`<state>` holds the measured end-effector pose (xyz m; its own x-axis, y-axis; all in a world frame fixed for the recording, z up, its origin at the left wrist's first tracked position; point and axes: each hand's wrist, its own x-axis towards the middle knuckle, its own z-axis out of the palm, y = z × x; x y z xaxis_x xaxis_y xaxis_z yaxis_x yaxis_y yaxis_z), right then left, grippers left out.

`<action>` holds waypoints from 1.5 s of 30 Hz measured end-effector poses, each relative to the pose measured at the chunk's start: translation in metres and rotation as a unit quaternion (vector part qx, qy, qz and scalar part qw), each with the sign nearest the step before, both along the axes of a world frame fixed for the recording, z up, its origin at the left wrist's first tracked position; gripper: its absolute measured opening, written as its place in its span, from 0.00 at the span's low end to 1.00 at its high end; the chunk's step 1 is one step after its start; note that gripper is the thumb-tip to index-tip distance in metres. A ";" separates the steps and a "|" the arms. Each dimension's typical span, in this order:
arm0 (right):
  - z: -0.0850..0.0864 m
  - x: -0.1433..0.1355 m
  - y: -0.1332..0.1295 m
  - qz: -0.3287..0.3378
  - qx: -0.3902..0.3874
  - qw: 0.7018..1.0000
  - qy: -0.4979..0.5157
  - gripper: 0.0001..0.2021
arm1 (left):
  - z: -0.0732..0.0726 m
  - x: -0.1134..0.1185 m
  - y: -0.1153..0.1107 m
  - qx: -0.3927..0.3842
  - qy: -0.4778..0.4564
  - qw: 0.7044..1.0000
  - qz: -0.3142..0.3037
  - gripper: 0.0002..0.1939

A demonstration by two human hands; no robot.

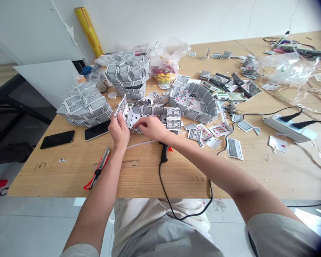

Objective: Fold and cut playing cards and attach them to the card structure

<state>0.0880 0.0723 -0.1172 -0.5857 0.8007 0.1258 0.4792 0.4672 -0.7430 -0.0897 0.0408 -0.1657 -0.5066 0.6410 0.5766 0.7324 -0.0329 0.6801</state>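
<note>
A long open box built of playing cards (173, 119) lies on the table in front of me, its inside showing card faces. My left hand (119, 131) grips the raised card panel at the box's left end between thumb and fingers. Over the box's near wall, my right hand (150, 127) is closed, fingertips pressed together low inside the left part; what they pinch is hidden. Just below the box, a black glue gun (164, 152) with an orange trigger lies with its cord running off the table edge. A white strip, likely a glue stick, lies left of it.
Behind stand a round card basket (195, 103), a lidded card basket (128, 75) and another card piece (87, 105). Two phones (57, 139), a utility knife (97, 171) and a ruler (131, 163) lie left. Loose playing cards (234, 149) and a power strip (289, 127) are right.
</note>
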 end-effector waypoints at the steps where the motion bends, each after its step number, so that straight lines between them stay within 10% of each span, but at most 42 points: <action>1: 0.000 0.000 0.000 -0.001 0.002 1.000 0.003 0.18 | 0.002 -0.001 0.000 0.022 -0.002 1.000 0.003 0.27; 19: 0.016 0.096 0.014 -0.151 -0.105 0.954 0.236 0.10 | 0.014 0.037 -0.019 0.100 0.005 0.971 -0.219 0.20; 28: 0.006 0.097 0.023 -0.074 -0.168 0.952 0.244 0.25 | 0.017 0.039 -0.021 0.097 0.071 0.969 -0.217 0.19; 45: 0.050 0.086 -0.043 -0.037 -0.263 0.912 0.312 0.14 | 0.025 0.051 -0.035 0.104 0.104 0.954 -0.263 0.25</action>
